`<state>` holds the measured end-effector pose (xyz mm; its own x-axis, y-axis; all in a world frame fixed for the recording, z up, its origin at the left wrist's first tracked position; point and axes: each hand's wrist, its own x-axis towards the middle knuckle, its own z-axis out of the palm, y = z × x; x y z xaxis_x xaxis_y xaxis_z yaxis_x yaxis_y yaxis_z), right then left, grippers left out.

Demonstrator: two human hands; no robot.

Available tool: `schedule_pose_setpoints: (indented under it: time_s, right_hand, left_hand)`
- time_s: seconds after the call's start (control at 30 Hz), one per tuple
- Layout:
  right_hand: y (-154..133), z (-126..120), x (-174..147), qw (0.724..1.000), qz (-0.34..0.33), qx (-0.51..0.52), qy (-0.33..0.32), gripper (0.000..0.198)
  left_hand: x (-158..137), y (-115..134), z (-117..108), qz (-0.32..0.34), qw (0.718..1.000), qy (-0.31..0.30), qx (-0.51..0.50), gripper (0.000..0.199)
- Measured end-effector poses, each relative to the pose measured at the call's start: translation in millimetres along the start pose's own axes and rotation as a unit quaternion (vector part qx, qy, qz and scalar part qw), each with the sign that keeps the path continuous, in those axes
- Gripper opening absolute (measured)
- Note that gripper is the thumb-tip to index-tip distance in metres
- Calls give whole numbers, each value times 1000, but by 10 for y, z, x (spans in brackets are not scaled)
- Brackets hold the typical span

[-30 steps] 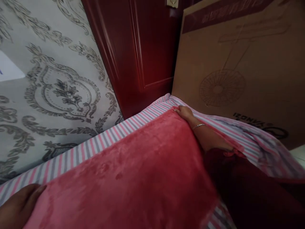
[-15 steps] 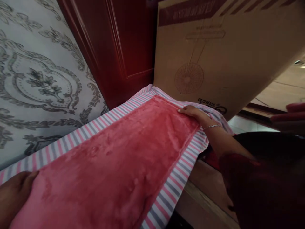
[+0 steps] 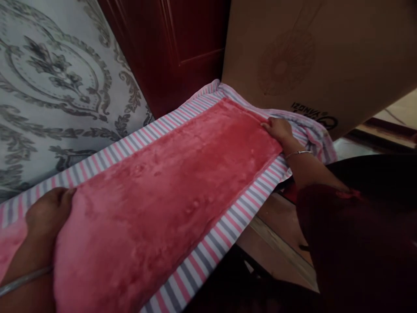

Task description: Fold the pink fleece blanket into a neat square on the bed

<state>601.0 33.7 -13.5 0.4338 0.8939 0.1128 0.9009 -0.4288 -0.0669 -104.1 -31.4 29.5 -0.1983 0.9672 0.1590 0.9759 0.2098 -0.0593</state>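
Both hands are on a folded red blanket (image 3: pixel 169 182) that lies on top of a pink-and-grey striped sheet (image 3: pixel 208 256). The left hand (image 3: pixel 48 211) sits at the near end with its fingers curled over that edge. I can't tell if it's actually pinching the fleece or just pressing, since the fingertips are tucked out of sight. The right hand (image 3: pixel 278 129) is at the far corner, fingers lying flat and together on the fabric, so more pressing than gripping.

The blanket is a long strip. Its long axis runs from the near left, by the left hand, up to the far right, ending close to a big cardboard box (image 3: pixel 325 56) that leans behind it. A wallpapered wall (image 3: pixel 58 87) runs along the far side, with a dark red door (image 3: pixel 182 48) at the corner. The striped sheet shows as a border on both long sides.

My take on doing it well: keep the two ends pulled gently apart so the strip stays taut and the edges run parallel to the stripes, then smooth out from the middle. There are a few small bumps around the center, and the far right corner looks like the spot most likely to creep off line
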Motion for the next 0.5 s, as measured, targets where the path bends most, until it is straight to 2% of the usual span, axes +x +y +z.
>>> schedule_pose_setpoints:
  time_s: [0.07, 0.13, 0.2, 0.33, 0.43, 0.5]
  right_hand:
    - [-5, -16, -20, 1000, 3, 3, -13, 48]
    - [-15, -50, -48, 1000, 4, 7, -30, 48]
    - [-24, -99, -74, 999, 7, 11, -44, 49]
    - [-14, -229, -83, 995, 12, 55, -88, 53]
    - [17, -287, -77, 985, 12, 100, -138, 59]
    - [45, -258, -104, 988, 12, 65, -143, 58]
  left_hand:
    - [-77, 120, -102, -50, 997, -48, 13, 61]
    - [-149, 207, -207, -37, 996, -76, 14, 60]
    - [-224, 269, -319, 5, 997, -81, 8, 60]
    - [-505, 382, -510, 117, 992, -25, -36, 60]
    - [-965, 446, -521, 235, 970, -36, -50, 60]
    - [-1363, 462, -437, 290, 955, -55, -39, 62]
